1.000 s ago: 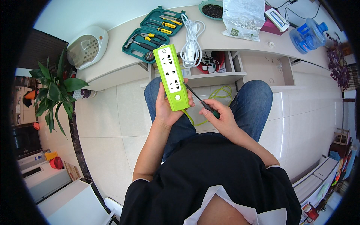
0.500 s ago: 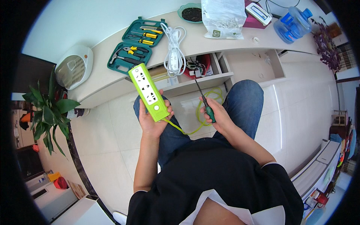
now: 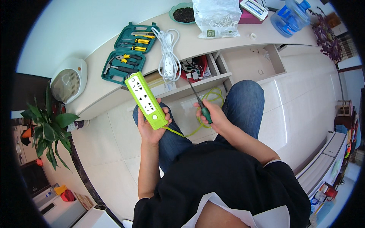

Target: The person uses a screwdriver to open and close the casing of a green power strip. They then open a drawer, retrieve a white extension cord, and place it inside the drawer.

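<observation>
My left hand (image 3: pixel 152 127) is wrapped round the lower end of a bright green power strip (image 3: pixel 155 118), its white socket face turned up and tilted away to the left. From the strip's near end a yellow-green cord (image 3: pixel 175 132) runs right and loops down by the floor between my knees. My right hand (image 3: pixel 214 117) grips the dark green handle of a screwdriver (image 3: pixel 204 112). Its long thin shaft points up and slightly left, toward the open drawer. The screwdriver and the power strip are apart.
An open green tool case (image 3: pixel 121 74) lies on the long counter (image 3: pixel 102 91), beside a coiled white power strip (image 3: pixel 169 64). Two drawers stand pulled out; one holds a red bowl (image 3: pixel 201 68) of cables. A white plastic bag (image 3: pixel 216 17) and blue water jug (image 3: pixel 291 19) stand farther right.
The counter and its things have shifted slightly left in view. Both hands keep their hold; the power strip and screwdriver sit a little farther left and lower.
</observation>
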### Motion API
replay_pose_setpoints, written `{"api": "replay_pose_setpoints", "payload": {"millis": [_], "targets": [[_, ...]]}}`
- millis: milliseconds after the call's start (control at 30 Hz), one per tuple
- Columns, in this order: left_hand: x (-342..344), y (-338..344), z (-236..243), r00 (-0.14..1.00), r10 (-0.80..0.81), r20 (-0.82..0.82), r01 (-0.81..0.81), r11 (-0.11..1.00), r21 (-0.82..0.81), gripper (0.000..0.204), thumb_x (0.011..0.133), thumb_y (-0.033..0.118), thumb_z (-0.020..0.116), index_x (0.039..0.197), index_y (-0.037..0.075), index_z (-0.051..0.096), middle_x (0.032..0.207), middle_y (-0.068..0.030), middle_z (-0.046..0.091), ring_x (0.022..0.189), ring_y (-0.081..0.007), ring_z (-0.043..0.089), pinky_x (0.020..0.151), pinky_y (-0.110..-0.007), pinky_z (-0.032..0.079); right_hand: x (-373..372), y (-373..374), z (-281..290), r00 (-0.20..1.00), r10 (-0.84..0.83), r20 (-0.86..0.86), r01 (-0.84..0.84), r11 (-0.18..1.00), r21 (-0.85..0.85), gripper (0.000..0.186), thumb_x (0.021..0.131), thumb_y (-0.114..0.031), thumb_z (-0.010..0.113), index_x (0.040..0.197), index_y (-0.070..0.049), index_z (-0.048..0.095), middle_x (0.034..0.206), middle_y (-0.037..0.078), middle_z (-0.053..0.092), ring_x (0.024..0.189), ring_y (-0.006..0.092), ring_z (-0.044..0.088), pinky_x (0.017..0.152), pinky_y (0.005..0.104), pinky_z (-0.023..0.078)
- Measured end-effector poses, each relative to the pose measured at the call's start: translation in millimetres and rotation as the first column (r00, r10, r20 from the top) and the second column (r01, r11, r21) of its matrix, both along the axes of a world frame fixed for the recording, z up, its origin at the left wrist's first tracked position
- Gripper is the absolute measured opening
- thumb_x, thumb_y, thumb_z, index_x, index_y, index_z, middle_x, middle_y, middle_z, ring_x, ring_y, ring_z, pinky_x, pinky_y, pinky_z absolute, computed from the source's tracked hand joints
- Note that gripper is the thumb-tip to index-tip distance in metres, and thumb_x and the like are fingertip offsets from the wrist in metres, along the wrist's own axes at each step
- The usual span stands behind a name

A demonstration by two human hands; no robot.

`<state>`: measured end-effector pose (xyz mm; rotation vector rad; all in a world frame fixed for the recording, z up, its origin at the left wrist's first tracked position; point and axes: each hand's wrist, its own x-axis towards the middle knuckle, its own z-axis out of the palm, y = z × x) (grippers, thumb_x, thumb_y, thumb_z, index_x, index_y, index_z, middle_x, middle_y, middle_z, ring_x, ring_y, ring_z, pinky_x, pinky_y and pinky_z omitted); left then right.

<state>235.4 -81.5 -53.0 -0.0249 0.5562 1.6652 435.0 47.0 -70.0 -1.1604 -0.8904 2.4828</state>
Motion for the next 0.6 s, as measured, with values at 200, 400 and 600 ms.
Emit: {"api": "replay_pose_setpoints", "payload": {"millis": [200,400,600], "targets": [[7.9,10.9,0.3,0.995,-0.072,-0.071,0.071,0.997,-0.012,0.068,0.088,0.056,0.027,0.124,0.001,0.044,0.132,-0.022,0.039,0.076,-0.0305,0.054,0.067,-0.041,0.045,-34.3,-16.9,5.6,0.977,0.212,0.037,-0.21,0.905,0.369,0.051,0.09,-0.021,0.043,0.137,-0.008,0.031,0.087,0.004,0.06,0.066,0.0082,0.048,0.056,0.0213,0.041],[12.5,14.9,3.5,0.989,-0.033,-0.147,0.019,0.995,-0.102,0.065,0.089,0.053,0.03,0.119,-0.002,0.047,0.117,-0.0163,0.051,0.069,-0.028,0.055,0.06,-0.037,0.046,-48.3,-20.9,18.5,0.95,0.231,0.211,-0.307,0.563,0.767,0.05,0.086,-0.024,0.05,0.129,-0.007,0.032,0.09,0.019,0.061,0.079,0.0376,0.059,0.07,0.0451,0.045],[-1.7,20.8,-0.6,0.998,-0.018,-0.059,0.015,0.998,-0.059,0.064,0.087,0.053,0.035,0.114,-0.002,0.05,0.107,-0.0171,0.051,0.059,-0.0266,0.051,0.055,-0.035,0.04,-44.4,21.4,13.0,0.959,0.191,0.207,-0.277,0.505,0.817,0.044,0.088,-0.025,0.051,0.123,-0.001,0.041,0.094,0.015,0.06,0.077,0.0276,0.06,0.07,0.0374,0.047]]}}
